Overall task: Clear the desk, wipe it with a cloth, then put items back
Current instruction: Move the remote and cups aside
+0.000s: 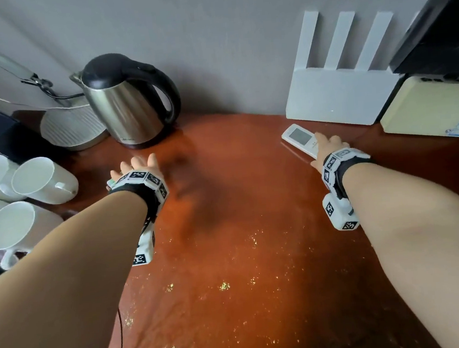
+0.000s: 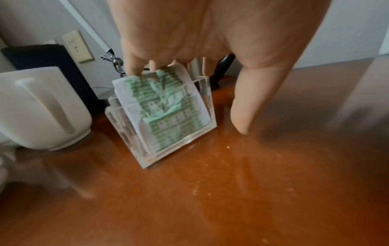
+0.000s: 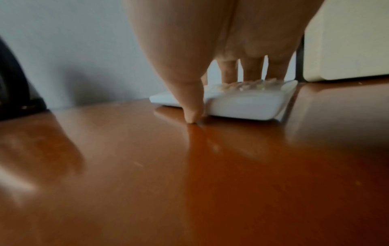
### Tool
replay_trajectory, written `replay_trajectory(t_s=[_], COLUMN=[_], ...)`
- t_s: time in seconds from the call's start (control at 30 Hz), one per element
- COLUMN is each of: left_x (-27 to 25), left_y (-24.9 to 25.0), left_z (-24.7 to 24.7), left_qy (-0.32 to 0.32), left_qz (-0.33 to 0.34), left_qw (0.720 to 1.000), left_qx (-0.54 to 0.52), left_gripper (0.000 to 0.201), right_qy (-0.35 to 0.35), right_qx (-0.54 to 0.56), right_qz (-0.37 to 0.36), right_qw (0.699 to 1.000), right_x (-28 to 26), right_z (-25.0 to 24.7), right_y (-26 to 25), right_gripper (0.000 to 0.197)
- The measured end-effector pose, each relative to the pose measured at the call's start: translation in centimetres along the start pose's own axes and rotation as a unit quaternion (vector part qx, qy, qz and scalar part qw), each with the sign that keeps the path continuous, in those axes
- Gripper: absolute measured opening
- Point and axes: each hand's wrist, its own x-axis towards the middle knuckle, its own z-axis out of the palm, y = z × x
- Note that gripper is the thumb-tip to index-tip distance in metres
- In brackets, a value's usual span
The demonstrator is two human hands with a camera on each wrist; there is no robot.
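Observation:
My left hand (image 1: 138, 165) hovers over a clear acrylic holder (image 2: 168, 133) stuffed with green-printed packets, standing on the brown desk (image 1: 239, 200) in front of the kettle. In the left wrist view the fingertips (image 2: 134, 69) touch the packets' top edge, and the thumb (image 2: 244, 108) hangs to the holder's right, apart from it. My right hand (image 1: 328, 148) lies on a white remote (image 1: 298, 136) at the back right. Its fingers rest flat on the buttons (image 3: 248, 84), with the thumb tip (image 3: 192, 119) on the desk against the remote's (image 3: 242, 106) side.
A steel kettle (image 1: 130, 104) with a black handle stands at the back left beside a round ribbed tray (image 1: 72, 129). Several white mugs (image 1: 40, 179) crowd the left edge. A white router (image 1: 338, 95) and a cream box (image 1: 425, 106) line the back right. Yellow crumbs (image 1: 224, 285) speckle the near desk.

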Motion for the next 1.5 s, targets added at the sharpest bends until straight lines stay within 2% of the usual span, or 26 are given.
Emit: replay_trajectory(t_s=[0.1, 0.23, 0.4, 0.53, 0.7, 0.83, 0.93, 1.1, 1.2, 1.3, 1.5], left_x=[-0.4, -0.7, -1.7, -2.3, 0.1, 2.5, 3.9, 4.2, 3.8, 4.3, 4.9], left_y=[-0.5, -1.2, -2.7, -4.2, -6.5, -7.3, -7.2, -8.2, -9.6, -10.0, -10.3], left_z=[-0.7, -2.0, -2.6, -2.5, -2.5, -3.7, -4.0, -3.2, -3.0, -3.8, -4.3], left_qy=[0.017, -0.033, -0.053, -0.047, -0.036, -0.028, -0.041, -0.029, -0.01, -0.005, -0.001], left_qz=[0.015, -0.008, 0.0, -0.008, -0.01, 0.016, 0.047, 0.128, 0.189, 0.187, 0.209], left_qw=[1.0, 0.997, 0.999, 0.999, 0.998, 0.999, 0.998, 0.991, 0.977, 0.976, 0.968], left_qx=[0.006, 0.069, 0.006, -0.008, -0.045, -0.023, 0.004, 0.028, 0.095, 0.115, 0.142], left_gripper=[0.064, 0.083, 0.058, 0.047, 0.038, 0.031, 0.038, 0.071, 0.095, 0.088, 0.077], right_qy=[0.007, 0.011, -0.005, -0.02, -0.035, -0.038, -0.038, -0.025, -0.021, -0.038, -0.065], right_qx=[-0.006, 0.003, 0.008, -0.013, -0.05, -0.052, -0.05, -0.038, -0.065, -0.089, -0.068], right_qz=[-0.013, -0.051, -0.125, -0.191, -0.245, -0.258, -0.267, -0.27, -0.263, -0.242, -0.201], right_qw=[1.0, 0.999, 0.992, 0.981, 0.968, 0.964, 0.962, 0.962, 0.962, 0.965, 0.975], right_x=[0.1, -0.5, -2.5, -4.3, -5.8, -5.9, -6.0, -6.4, -6.8, -7.1, -8.6], right_z=[-0.3, -0.9, -1.8, -1.9, -0.7, 0.4, 1.3, 2.1, 1.8, 1.8, 2.8], right_y=[-0.4, -2.2, -6.4, -11.2, -17.1, -21.4, -24.0, -25.9, -25.7, -25.3, -27.0], right_gripper=[0.061, 0.054, 0.056, 0.059, 0.058, 0.058, 0.057, 0.058, 0.06, 0.061, 0.065])
